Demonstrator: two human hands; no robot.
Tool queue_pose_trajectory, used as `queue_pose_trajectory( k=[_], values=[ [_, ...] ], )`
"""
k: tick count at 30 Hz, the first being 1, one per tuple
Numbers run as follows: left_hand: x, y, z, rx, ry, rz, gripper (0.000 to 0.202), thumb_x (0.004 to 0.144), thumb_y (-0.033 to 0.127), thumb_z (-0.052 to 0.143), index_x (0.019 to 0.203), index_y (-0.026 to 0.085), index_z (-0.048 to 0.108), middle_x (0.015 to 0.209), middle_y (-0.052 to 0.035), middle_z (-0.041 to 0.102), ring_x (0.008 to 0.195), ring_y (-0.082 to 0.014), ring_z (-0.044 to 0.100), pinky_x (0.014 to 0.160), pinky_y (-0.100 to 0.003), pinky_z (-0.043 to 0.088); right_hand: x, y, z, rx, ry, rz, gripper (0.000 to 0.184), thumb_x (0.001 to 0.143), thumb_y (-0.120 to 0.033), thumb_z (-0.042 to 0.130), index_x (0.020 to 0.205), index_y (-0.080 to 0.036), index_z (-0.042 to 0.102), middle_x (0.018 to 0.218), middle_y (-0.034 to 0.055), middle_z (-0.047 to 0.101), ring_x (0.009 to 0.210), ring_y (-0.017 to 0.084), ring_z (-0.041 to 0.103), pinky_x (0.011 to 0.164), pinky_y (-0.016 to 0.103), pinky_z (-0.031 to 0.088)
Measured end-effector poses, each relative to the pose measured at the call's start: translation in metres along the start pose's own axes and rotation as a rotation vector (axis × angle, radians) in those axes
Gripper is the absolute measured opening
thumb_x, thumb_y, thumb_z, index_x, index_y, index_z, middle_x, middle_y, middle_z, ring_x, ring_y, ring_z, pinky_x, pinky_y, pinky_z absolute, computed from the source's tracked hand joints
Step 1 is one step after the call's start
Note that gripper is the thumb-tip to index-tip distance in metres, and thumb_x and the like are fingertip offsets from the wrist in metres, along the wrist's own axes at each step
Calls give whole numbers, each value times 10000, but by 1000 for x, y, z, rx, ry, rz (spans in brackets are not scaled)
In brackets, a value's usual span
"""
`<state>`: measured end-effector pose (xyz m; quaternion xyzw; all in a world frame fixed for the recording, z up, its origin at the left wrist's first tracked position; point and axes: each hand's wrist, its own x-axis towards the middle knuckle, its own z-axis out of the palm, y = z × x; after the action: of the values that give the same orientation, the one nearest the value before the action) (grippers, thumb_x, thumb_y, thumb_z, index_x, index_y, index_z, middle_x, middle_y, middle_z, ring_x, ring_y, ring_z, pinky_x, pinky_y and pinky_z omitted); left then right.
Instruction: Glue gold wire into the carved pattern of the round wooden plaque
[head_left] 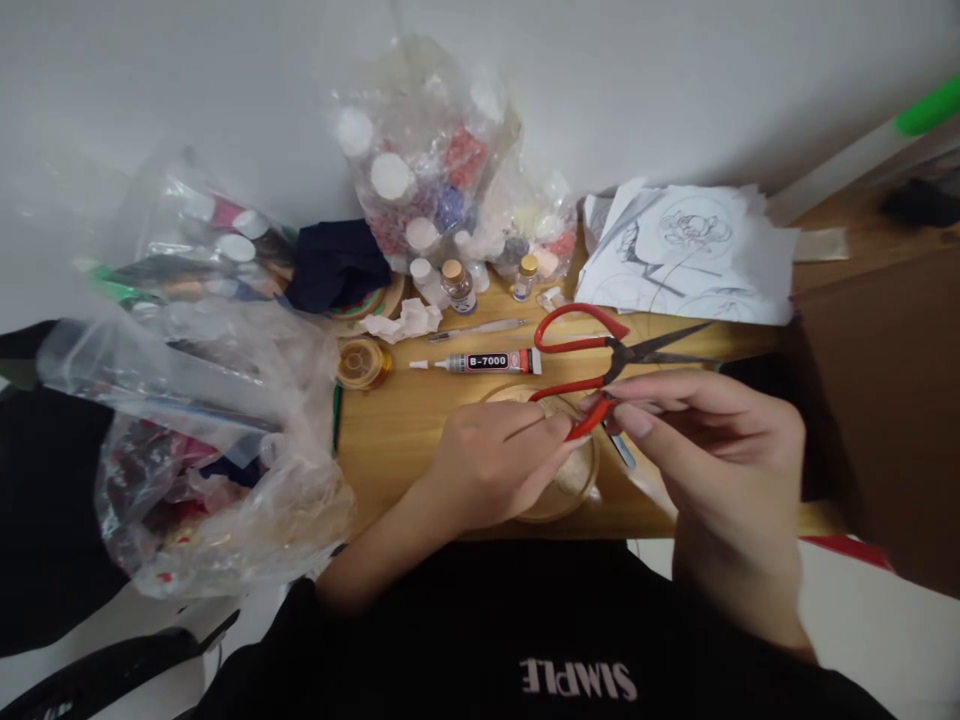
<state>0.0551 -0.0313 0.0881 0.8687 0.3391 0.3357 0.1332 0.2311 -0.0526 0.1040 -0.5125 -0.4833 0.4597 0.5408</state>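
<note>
A pair of scissors (619, 360) with red handles and dark blades appears in front of me, its blades parted and pointing right. My left hand (506, 460) is closed around its lower red handle. Beside the pivot, my right hand (720, 460) pinches with thumb and forefinger near that handle's end; what lies between the fingertips is too small to make out. Beneath my hands is a round wooden-rimmed piece (544, 516) with a pale centre, mostly covered by my left hand. A thin metal tool (622, 450) shows between my hands.
A B-7000 glue tube (491, 362), a pen (480, 329), a thread spool (361, 363) and small bottles (458, 287) lie beyond my hands. Plastic bags (225, 450) crowd the left and back. Drawn paper sheets (690, 250) lie back right, a brown box (885, 400) at right.
</note>
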Motion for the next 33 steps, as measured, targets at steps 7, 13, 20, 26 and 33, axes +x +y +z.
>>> queue_pose_trajectory(
  k=[7,13,20,26,33],
  values=[
    [1,0,6,42,23,44,150,955,194,509,861,143,615,664,8,615,577,-110,563,527,-234,428,0,7,-1,-8,46,-71,283,787,-88,745,957,-313,765,879,-54,762,788,83,712,746,171,593],
    [2,4,7,19,3,6,142,954,184,507,890,141,627,700,-2,648,602,-112,587,551,-221,462,-4,13,2,-38,138,-114,270,781,-100,747,951,-309,765,855,-37,762,752,111,717,703,220,606],
    [3,6,9,-64,10,-15,258,975,218,493,786,131,645,607,-2,607,551,-99,544,523,-210,413,-5,15,5,-31,178,-112,228,784,-114,747,923,-295,765,838,-38,759,718,102,710,664,206,602],
    [4,8,9,-325,-32,-137,234,943,208,563,721,148,606,646,14,636,568,-76,559,555,-189,433,-5,17,3,-55,173,-110,217,786,-130,745,923,-297,764,829,-32,756,687,131,713,618,241,609],
    [5,8,7,-525,-64,-223,281,947,223,564,671,179,537,576,54,502,522,-67,480,512,-200,397,-6,16,4,-3,154,-66,256,793,-118,743,936,-330,764,818,-60,756,670,89,704,619,178,592]
  ],
)
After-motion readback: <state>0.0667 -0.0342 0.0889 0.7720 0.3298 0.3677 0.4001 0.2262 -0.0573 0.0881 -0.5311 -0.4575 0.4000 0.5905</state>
